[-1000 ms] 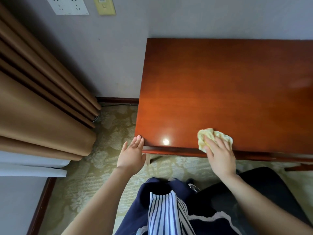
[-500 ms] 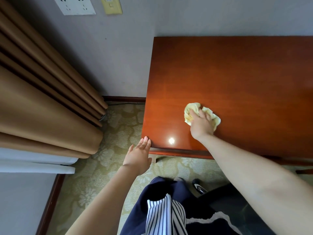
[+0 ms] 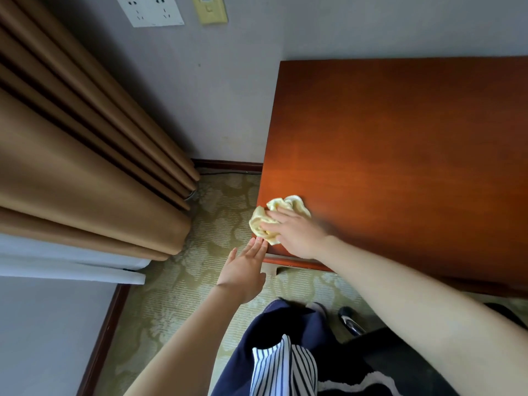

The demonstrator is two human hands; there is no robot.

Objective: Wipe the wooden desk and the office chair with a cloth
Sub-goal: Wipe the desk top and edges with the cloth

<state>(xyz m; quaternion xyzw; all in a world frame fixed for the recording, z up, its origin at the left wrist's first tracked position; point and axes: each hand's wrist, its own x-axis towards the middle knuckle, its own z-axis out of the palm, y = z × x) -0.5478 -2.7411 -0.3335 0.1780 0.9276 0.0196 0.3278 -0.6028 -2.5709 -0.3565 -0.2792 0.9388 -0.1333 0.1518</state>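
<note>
The right arm reaches across from the lower right, forearm bare, and the right hand (image 3: 297, 235) lies palm-down on a crumpled yellow cloth (image 3: 281, 205) at the near left corner of the reddish wooden worktop (image 3: 400, 152). Its fingers (image 3: 274, 221) stretch leftward over the cloth and press it onto the wood. They are slightly blurred, so they seem flat rather than clenched, and the thumb is hidden. One fold of the cloth hangs just past the worktop's left edge.

The left hand (image 3: 243, 272) is raised below that corner, released, holding nothing, with straight fingers together. Their tips come right up to the cloth's lower edge, and contact cannot be told.

The black office chair (image 3: 400, 361) is cut off at the lower right, mostly behind the right arm. The worktop's right side runs out of view. Brown curtains (image 3: 85, 167) hang at left over patterned carpet (image 3: 171, 295).
</note>
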